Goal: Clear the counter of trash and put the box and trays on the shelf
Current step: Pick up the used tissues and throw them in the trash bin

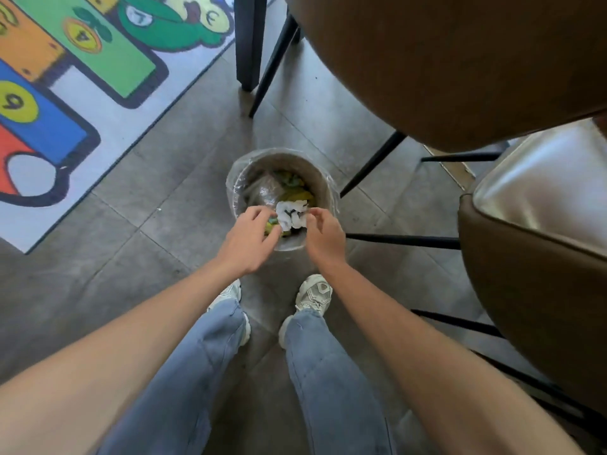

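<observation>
head view, two hands (249,238) (323,233), one bin (239,178)

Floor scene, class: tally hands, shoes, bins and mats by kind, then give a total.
Hands: 2, left hand and right hand
Shoes: 2, one, another
Bins: 1, bin
Mats: 1, mat
Total: 6

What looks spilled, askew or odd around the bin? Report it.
Little stands out. The trash bin stands upright with its clear liner folded over the rim, and the white crumpled paper is over its opening between the left hand and right hand. One small pale scrap lies on the floor left of the bin.
</observation>
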